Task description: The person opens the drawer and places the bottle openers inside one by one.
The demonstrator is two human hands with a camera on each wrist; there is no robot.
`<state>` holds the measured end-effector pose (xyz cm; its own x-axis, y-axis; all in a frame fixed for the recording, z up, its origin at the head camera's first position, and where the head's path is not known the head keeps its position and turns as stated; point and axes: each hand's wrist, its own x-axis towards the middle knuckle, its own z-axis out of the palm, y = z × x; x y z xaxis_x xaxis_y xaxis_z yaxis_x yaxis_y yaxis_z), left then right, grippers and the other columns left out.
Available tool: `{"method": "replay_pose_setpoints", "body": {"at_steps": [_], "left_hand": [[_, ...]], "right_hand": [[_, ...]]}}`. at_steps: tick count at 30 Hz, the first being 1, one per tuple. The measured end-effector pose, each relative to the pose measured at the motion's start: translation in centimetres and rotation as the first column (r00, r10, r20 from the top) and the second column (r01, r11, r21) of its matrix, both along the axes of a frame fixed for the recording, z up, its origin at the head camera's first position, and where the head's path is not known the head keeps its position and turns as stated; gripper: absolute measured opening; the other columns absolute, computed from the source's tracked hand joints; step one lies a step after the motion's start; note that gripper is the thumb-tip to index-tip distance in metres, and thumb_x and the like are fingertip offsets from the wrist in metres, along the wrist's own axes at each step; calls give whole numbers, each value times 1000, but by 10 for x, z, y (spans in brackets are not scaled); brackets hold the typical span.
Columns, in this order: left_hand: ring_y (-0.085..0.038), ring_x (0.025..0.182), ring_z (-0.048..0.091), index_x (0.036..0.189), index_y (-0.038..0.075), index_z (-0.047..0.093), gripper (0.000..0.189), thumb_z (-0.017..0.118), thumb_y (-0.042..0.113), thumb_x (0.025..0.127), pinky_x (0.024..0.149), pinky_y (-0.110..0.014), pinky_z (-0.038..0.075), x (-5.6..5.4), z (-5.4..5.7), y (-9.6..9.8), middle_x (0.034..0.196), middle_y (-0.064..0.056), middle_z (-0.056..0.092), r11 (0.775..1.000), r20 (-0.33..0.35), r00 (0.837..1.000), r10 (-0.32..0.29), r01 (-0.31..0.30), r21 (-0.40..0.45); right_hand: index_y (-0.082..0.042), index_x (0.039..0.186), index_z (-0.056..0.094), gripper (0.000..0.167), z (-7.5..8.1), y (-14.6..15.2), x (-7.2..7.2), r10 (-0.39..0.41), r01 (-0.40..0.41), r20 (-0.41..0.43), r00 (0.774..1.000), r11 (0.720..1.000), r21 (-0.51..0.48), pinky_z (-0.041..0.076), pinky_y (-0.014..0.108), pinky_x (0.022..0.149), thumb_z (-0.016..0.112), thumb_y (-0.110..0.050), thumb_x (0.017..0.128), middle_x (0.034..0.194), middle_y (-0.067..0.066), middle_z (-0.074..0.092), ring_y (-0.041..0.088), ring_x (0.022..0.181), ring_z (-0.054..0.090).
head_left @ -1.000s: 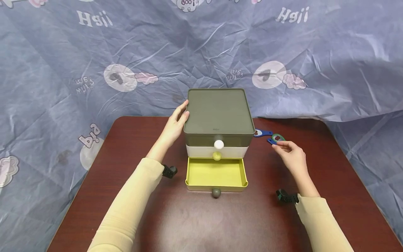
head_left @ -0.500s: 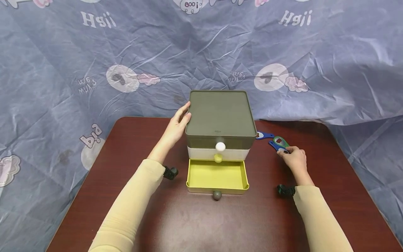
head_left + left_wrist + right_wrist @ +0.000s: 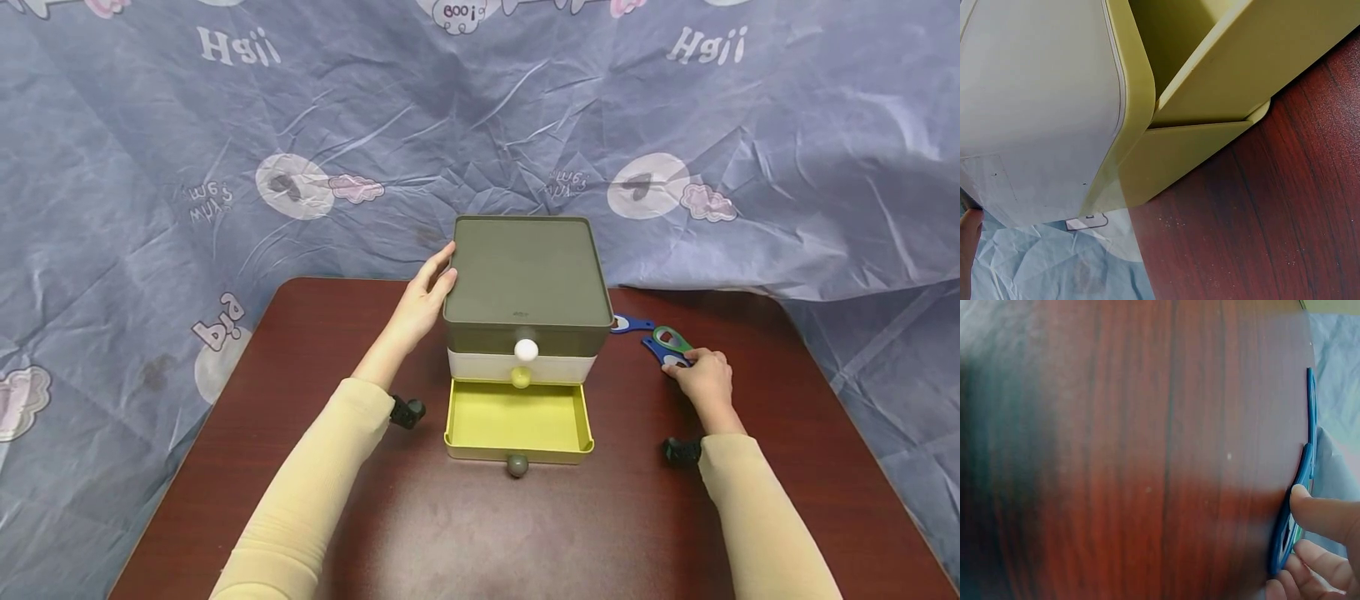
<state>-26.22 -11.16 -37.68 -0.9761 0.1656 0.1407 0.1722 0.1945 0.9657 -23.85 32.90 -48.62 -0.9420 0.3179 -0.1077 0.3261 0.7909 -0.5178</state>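
Note:
A small stacked drawer unit (image 3: 525,271) has an olive top section, a white one below it and a yellow bottom drawer (image 3: 517,417) pulled out. My left hand (image 3: 420,312) rests against its left side, fingers extended. In the left wrist view only a fingertip (image 3: 969,234) shows, beside the white wall. To the right of the unit, my right hand (image 3: 705,379) pinches the wide end of a blue bottle opener (image 3: 660,350) between thumb and fingers. A green bottle opener (image 3: 670,337) lies against it, partly behind the fingers.
Another blue bottle opener (image 3: 633,324) lies by the unit's right rear side. The dark red wooden table (image 3: 360,533) ends at a hanging printed blue cloth (image 3: 480,125). The yellow drawer's round grey knob (image 3: 517,465) sticks out toward the front.
My right hand has moved slightly toward me, from near the blue bottle opener's narrow end to its wide end, uncovering more of both openers. My left hand stays against the drawer unit.

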Motion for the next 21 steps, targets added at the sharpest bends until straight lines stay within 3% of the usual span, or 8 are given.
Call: {"method": "replay_pose_setpoints", "body": {"at_steps": [5,10,12,16,19,21], "left_hand": [[-20,148,29,156,24,30,51,44,28,106,120,-40,28,0,2,-1,162,-3,29,1000,20,1000,-14,14,8],[-25,148,30,156,15,29,52,43,21,107,120,-41,28,13,20,2,161,-9,29,1000,35,999,-15,15,-4],[-23,148,29,156,17,30,52,43,22,106,120,-40,28,12,19,3,161,-7,30,1000,27,1000,-12,12,-2],[-18,148,30,155,25,33,51,45,29,106,120,-38,27,-1,0,0,161,0,31,1000,11,1000,-2,2,6],[-17,147,31,154,27,35,50,46,31,106,120,-38,28,-1,-1,0,160,0,33,1000,2,1000,2,-2,10],[-17,146,32,154,27,35,50,46,31,106,119,-38,29,-1,-1,0,160,-1,34,1000,3,1000,0,-1,12]], "right_hand": [[13,132,47,64,5,-2,0,-15,16,69,997,1000,-12,37,60,97,70,-28,88,125,41,40,53,117,37],[12,128,48,62,7,-3,6,-27,31,72,997,998,-47,42,57,91,71,-30,88,123,39,44,47,109,41],[11,124,51,58,6,-3,9,-21,24,51,998,998,-55,45,52,85,70,-32,89,120,36,50,45,106,43],[7,114,63,48,5,-4,15,-6,7,7,1000,998,-62,45,36,67,67,-36,92,100,25,67,37,95,53],[4,110,70,46,7,-4,21,11,-12,-7,1000,998,-63,43,29,61,64,-39,94,82,13,72,26,82,60],[2,109,71,46,9,-4,25,25,-25,-11,1000,997,-77,44,27,59,64,-40,95,78,5,73,16,72,60]]}}
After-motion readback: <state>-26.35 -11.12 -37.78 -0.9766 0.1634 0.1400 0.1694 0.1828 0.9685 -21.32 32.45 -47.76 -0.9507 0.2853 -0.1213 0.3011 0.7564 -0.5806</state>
